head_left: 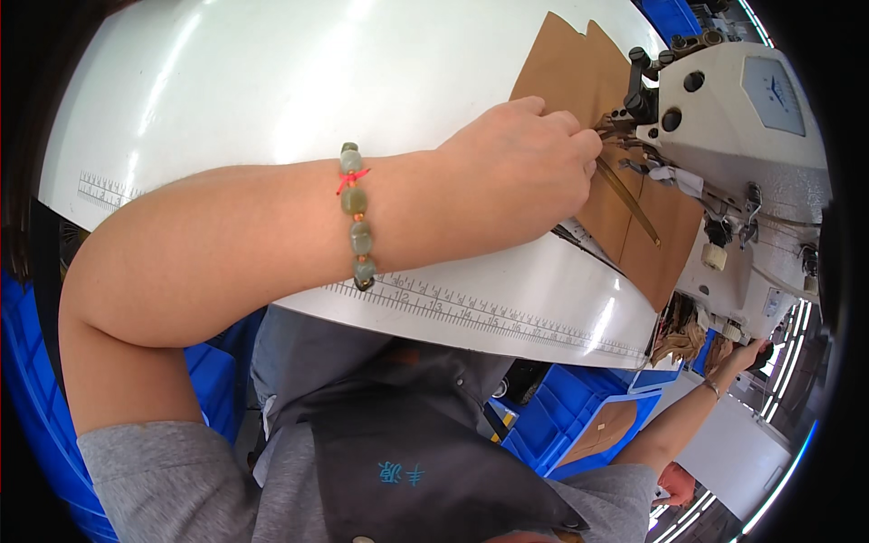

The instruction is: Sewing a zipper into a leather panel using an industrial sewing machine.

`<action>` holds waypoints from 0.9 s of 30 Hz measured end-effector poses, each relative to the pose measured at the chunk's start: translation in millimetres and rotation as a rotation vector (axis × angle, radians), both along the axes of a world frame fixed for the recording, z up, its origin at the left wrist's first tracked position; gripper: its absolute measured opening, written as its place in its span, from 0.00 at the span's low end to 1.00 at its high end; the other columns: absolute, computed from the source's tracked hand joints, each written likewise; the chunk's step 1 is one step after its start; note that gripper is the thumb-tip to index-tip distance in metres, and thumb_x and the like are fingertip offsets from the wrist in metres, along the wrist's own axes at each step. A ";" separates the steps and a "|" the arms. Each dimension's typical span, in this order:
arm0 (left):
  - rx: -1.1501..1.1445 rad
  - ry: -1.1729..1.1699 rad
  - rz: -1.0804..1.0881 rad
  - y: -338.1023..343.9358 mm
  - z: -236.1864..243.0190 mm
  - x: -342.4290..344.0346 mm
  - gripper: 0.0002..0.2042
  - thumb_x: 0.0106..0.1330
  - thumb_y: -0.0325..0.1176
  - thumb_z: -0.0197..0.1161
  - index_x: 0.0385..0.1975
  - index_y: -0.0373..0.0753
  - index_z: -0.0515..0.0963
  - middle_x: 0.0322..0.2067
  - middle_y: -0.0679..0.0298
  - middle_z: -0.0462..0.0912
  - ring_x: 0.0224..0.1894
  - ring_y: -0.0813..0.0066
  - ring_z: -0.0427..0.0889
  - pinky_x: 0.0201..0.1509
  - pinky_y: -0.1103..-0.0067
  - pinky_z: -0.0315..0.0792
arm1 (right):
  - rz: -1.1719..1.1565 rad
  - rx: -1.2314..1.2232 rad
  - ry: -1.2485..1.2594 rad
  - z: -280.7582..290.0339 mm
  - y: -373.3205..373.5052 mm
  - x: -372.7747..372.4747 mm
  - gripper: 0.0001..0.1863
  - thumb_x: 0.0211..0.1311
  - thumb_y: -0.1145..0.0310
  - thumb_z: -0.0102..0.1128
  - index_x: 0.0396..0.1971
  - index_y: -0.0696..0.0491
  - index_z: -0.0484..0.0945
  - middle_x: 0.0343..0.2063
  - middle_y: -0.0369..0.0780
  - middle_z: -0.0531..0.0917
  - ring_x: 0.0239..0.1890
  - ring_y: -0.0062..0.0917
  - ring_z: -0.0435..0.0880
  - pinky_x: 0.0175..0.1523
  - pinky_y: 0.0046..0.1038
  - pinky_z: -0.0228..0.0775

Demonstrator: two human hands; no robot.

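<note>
My left hand (539, 167), at the end of a forearm with a green bead bracelet (356, 213), is closed, its fingers curled down beside the needle area of a white sewing machine (724, 163). Its fingertips are hidden, so what they pinch does not show. Under and beyond the hand lies a flat brown panel (566, 63), which runs below the machine head. A thin brass-coloured strip (631, 204) lies slantwise over the panel, one end near my fingers. At the lower right, my right hand (744, 356) is raised by a dark part at the machine's end; its fingers are too small to read.
The white table (272, 81) has a printed ruler scale (453, 303) along its near edge. Below it, blue bins (552, 416) hold a brown piece (605, 430). A tan bundle (681, 339) hangs under the machine. Another blue container (36, 389) is at the left.
</note>
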State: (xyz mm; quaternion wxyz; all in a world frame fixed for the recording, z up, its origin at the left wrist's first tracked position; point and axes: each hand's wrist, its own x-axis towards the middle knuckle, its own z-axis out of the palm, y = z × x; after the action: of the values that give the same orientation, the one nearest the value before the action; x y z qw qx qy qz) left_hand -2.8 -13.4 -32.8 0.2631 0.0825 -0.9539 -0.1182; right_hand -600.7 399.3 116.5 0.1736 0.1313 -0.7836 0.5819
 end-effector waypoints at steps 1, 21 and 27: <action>0.004 -0.023 -0.005 0.0 -0.1 0.0 0.17 0.64 0.29 0.61 0.52 0.32 0.83 0.45 0.62 0.82 0.55 0.67 0.81 0.62 0.74 0.75 | 0.026 0.029 0.051 0.6 0.8 -0.5 0.27 0.73 0.47 0.61 0.55 0.57 0.77 0.49 0.42 0.82 0.39 0.31 0.86 0.34 0.31 0.84; -0.054 -0.048 0.022 2.8 10.5 0.8 0.23 0.61 0.24 0.61 0.59 0.36 0.80 0.56 0.59 0.81 0.62 0.61 0.79 0.64 0.71 0.75 | -0.089 -0.021 0.789 -60.6 -80.9 183.4 0.17 0.79 0.64 0.52 0.44 0.64 0.83 0.39 0.43 0.87 0.40 0.27 0.84 0.47 0.30 0.78; -0.152 -0.096 0.046 5.2 18.1 -3.0 0.24 0.63 0.28 0.64 0.61 0.38 0.80 0.59 0.58 0.81 0.62 0.59 0.80 0.63 0.70 0.76 | 0.910 0.722 0.737 -85.7 -210.6 352.0 0.04 0.63 0.71 0.69 0.33 0.55 0.84 0.39 0.42 0.86 0.43 0.38 0.85 0.49 0.35 0.77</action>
State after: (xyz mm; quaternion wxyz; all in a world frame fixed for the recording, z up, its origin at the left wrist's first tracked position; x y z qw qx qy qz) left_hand -5.8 -8.2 -14.7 0.2254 0.0899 -0.9695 -0.0351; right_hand -248.7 188.7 30.8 0.1123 0.6862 -0.6851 0.2169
